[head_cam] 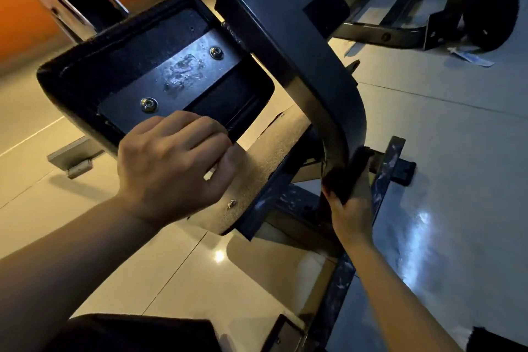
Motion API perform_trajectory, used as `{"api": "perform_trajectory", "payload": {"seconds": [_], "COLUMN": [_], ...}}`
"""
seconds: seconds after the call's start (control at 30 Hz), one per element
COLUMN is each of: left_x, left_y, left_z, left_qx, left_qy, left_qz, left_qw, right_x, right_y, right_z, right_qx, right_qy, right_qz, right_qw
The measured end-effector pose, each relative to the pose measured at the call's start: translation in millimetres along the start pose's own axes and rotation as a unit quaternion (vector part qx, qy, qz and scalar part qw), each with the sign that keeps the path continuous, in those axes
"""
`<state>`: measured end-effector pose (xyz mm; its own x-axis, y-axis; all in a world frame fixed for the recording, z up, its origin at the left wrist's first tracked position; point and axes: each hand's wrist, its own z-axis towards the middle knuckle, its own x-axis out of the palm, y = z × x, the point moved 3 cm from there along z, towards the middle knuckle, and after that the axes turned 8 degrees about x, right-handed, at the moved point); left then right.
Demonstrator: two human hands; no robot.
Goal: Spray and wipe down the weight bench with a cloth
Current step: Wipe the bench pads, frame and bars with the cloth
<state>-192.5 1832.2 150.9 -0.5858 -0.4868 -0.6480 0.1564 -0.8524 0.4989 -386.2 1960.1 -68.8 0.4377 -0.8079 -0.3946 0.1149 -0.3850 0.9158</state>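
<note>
I see the weight bench from low down. The underside of its black pad [94,71] faces me, with a metal mounting plate [183,77] and two bolts. My left hand [171,163] grips the pad's lower edge, fingers curled round it. A curved dark frame tube [308,66] runs down from the pad's right side. My right hand [353,214] holds a dark cloth [347,174] pressed against the lower bend of that tube. A brown textured board [268,160] sits between my hands. No spray bottle is in view.
A black weight plate [491,6] leans on another frame at the top right, with a small packet [471,56] on the glossy tiled floor [457,151] below it. A metal foot [71,161] lies left of the bench. Orange panels [25,17] stand at the top left.
</note>
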Motion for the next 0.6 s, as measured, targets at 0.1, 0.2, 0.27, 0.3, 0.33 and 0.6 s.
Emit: {"api": "perform_trajectory", "payload": {"seconds": [0.1, 0.2, 0.27, 0.3, 0.33, 0.6], "left_x": [-0.2, 1.0, 1.4, 0.8, 0.5, 2.2], "left_y": [0.8, 0.2, 1.1, 1.5, 1.6, 1.8], "left_z": [0.7, 0.0, 0.3, 0.0, -0.4, -1.6], "left_qx": [0.001, 0.005, 0.007, 0.009, 0.01, 0.003], "left_qy": [0.004, 0.003, 0.008, 0.01, 0.01, 0.015], "left_qz": [-0.003, -0.01, -0.009, -0.009, -0.009, 0.0], "left_qw": [1.0, 1.0, 1.0, 1.0, 1.0, 1.0], "right_x": [-18.3, -27.7, -20.1, -16.3, -14.0, 4.0], "right_y": [48.3, 109.0, 138.3, 143.1, 142.4, 36.6], "right_z": [3.7, 14.9, 25.8, 28.4, 29.7, 20.8], "right_qx": [-0.119, -0.262, -0.316, -0.326, -0.333, -0.17], "right_qy": [-0.082, -0.139, -0.154, -0.166, -0.183, -0.086], "right_qz": [0.048, -0.002, -0.035, -0.041, -0.041, 0.139], "right_qw": [0.988, 0.955, 0.935, 0.93, 0.924, 0.972]}}
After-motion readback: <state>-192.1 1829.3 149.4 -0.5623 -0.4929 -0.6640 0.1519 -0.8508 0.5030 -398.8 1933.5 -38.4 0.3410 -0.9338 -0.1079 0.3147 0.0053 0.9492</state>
